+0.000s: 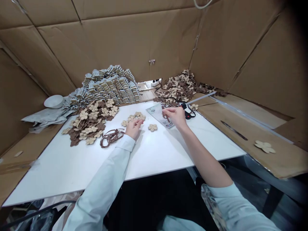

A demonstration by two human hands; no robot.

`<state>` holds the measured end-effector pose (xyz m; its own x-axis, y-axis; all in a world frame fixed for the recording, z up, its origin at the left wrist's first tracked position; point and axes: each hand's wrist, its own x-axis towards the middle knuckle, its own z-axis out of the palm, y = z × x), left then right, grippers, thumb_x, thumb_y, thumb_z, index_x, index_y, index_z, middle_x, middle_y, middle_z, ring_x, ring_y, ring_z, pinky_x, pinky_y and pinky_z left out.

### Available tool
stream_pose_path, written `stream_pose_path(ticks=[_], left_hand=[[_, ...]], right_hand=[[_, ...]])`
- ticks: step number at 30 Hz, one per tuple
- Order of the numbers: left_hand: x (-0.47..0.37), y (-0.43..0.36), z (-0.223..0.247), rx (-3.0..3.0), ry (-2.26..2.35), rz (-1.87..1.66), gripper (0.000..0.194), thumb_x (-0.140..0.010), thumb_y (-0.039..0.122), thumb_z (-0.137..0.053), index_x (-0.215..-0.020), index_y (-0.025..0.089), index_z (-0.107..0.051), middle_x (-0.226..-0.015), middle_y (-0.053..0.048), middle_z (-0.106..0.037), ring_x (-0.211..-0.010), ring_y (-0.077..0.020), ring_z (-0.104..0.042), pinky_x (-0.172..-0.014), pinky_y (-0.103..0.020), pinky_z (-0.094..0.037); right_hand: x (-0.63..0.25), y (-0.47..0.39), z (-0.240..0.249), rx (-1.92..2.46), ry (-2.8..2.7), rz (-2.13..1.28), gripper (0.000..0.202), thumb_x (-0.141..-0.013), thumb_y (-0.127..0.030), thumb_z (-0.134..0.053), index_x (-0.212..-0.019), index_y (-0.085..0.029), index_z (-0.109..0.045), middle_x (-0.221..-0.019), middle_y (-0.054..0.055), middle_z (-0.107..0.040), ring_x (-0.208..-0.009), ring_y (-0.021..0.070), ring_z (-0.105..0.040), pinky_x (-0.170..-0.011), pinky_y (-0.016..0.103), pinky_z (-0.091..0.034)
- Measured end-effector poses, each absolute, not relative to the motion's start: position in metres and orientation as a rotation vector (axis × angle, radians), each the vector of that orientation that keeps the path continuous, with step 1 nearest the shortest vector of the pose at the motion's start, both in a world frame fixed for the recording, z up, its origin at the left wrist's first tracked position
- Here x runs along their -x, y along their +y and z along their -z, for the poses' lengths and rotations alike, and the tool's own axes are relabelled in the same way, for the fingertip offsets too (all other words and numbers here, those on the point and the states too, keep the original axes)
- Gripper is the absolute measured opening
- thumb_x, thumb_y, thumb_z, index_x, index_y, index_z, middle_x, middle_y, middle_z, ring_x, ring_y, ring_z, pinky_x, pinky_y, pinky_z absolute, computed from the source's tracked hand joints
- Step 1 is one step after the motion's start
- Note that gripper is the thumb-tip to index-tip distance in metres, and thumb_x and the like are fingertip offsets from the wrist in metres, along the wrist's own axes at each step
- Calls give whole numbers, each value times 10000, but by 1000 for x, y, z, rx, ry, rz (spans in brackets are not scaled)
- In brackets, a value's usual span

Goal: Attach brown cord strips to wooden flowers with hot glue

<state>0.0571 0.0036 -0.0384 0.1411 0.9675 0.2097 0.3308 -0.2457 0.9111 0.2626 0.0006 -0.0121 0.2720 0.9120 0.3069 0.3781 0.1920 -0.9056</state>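
Observation:
My right hand (176, 116) is closed in a pinch on a short brown cord (167, 119) above a clear printed bag (156, 111). My left hand (134, 129) hovers over or rests on the white table, fingers stretched out and nothing visible in them. Just beyond its fingertips lies a small group of beige flower cutouts (132, 118). A single beige flower (152, 127) sits between the two hands. To the left of my left hand is a loose bundle of brown cord (112, 138).
A heap of beige and brown flowers (92, 120) covers the table's left. Behind it stand stacked pale bundles (108, 85) and a white bowl (54, 101). More flowers (180, 85) pile up at back right. A black-handled tool (189, 114) lies beyond my right hand; tweezers (234, 130) lie on cardboard.

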Motion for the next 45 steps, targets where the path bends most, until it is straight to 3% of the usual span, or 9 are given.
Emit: stream_pose_path(ticks=[5, 11, 18, 24, 30, 35, 40, 45], left_hand=[[-76, 21, 39, -2145, 1247, -769, 221, -662, 292, -573, -839, 199, -668, -758, -41, -614, -603, -141, -500, -683, -272, -393], [-90, 34, 33, -2242, 1204, -705, 47, -590, 210, -628, -576, 204, -672, -550, -22, -533, -520, -137, -465, -637, -271, -386], [-76, 37, 44, -1898, 1229, -771, 80, -528, 213, -681, -564, 166, -628, -494, 6, -570, -465, -105, -481, -526, -242, -408], [-67, 29, 42, -1339, 1110, -743, 183, -488, 136, -728, -592, 107, -580, -528, -23, -605, -521, -128, -581, -586, -283, -488], [-64, 20, 45, -1212, 1122, -796, 215, -513, 97, -720, -638, 109, -546, -491, 11, -572, -488, -102, -574, -544, -248, -495], [-70, 17, 41, -1117, 1136, -1006, 182, -588, 63, -648, -725, 119, -543, -526, 31, -548, -478, -68, -525, -535, -219, -461], [-74, 16, 34, -1027, 1039, -1103, 194, -616, 61, -599, -800, 114, -563, -634, 19, -557, -497, -42, -473, -568, -205, -419], [-79, 9, 34, -1046, 883, -1082, 243, -612, 68, -567, -845, 135, -555, -679, 14, -556, -528, -50, -473, -588, -207, -403]], right_hand=[[-270, 2, 16, 1474, -1306, -335, 290, -687, -362, -519, -721, -134, -695, -608, 36, -659, -600, 173, -591, -620, 256, -415], [-261, -1, 16, 1429, -1385, -314, 301, -711, -385, -502, -741, -154, -692, -617, 19, -659, -597, 168, -588, -606, 254, -415], [-265, -2, 13, 1405, -1319, -355, 302, -688, -366, -530, -768, -125, -693, -647, 44, -668, -622, 181, -600, -619, 255, -424], [-262, -6, 11, 1415, -1353, -373, 293, -686, -377, -530, -720, -133, -688, -592, 25, -648, -600, 174, -586, -617, 258, -422], [-256, -9, 13, 1447, -1424, -370, 296, -691, -390, -525, -702, -144, -688, -606, 18, -650, -600, 168, -578, -603, 250, -407], [-249, -12, 13, 1410, -1521, -610, 254, -652, -366, -572, -688, -146, -694, -655, 32, -661, -631, 169, -579, -600, 256, -420], [-243, -16, 10, 1180, -1481, -1080, 240, -545, -362, -669, -644, -144, -688, -935, 67, -652, -747, 174, -590, -628, 257, -454], [-240, -16, 14, 1190, -1407, -1136, 238, -549, -358, -674, -628, -133, -680, -635, 42, -653, -584, 134, -563, -615, 266, -454]])
